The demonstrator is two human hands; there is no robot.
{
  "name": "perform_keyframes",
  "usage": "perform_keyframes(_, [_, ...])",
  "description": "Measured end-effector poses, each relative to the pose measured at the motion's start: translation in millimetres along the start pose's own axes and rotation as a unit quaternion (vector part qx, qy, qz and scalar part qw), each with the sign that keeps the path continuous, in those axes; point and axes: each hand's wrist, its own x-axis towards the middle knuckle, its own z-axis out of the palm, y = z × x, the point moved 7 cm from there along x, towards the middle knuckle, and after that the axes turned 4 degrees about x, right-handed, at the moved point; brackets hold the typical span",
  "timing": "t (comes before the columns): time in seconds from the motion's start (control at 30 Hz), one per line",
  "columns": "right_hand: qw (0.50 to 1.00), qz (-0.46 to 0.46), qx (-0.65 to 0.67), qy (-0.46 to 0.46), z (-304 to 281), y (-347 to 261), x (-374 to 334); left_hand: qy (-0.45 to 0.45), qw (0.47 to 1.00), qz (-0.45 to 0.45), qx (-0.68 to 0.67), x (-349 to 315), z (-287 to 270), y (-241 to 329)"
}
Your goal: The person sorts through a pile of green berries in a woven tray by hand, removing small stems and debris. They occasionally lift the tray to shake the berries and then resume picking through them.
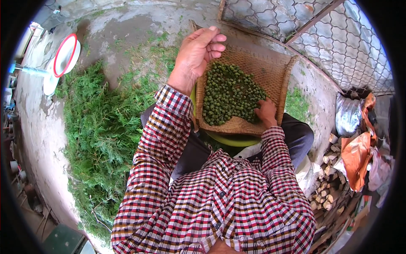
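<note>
A woven wicker tray (pixel 270 67) rests across my knees, holding a heap of small, round green cones (pixel 228 93). My left hand (pixel 201 51) is raised above the tray's far left side, thumb and fingers curled together. Whatever lies between those fingertips is too small to make out. At the heap's right edge, my right hand (pixel 266 112) reaches down with bent fingers, its tips among the cones. Its grip is partly hidden, so I cannot see what it holds. Below the tray's near edge shows the rim of a yellow-green basin (pixel 237 139).
Cut green conifer branches (pixel 101 139) lie piled on my left. Farther left is a white basin with a red rim (pixel 65 55). Split firewood (pixel 325 194), an orange sack (pixel 356 158) and plastic bags lie on the right. A patterned wall (pixel 338 42) rises at the far right.
</note>
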Motion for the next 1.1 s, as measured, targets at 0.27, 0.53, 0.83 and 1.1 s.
perform_keyframes(0.27, [0.976,-0.122,0.176,0.022,1,-70,40,0.011,1.000,0.002,-0.006,-4,2,4])
perform_keyframes(0.53, [0.983,0.002,0.184,-0.006,25,-93,66,0.015,1.000,0.004,-0.018,-4,-2,5])
perform_keyframes(0.83, [0.926,-0.008,0.378,-0.015,24,-70,53,0.010,1.000,0.000,-0.009,-2,-2,2])
perform_keyframes(1.1, [0.772,-0.003,0.629,-0.091,-19,-58,-1,0.010,0.987,-0.031,0.156,-6,9,-24])
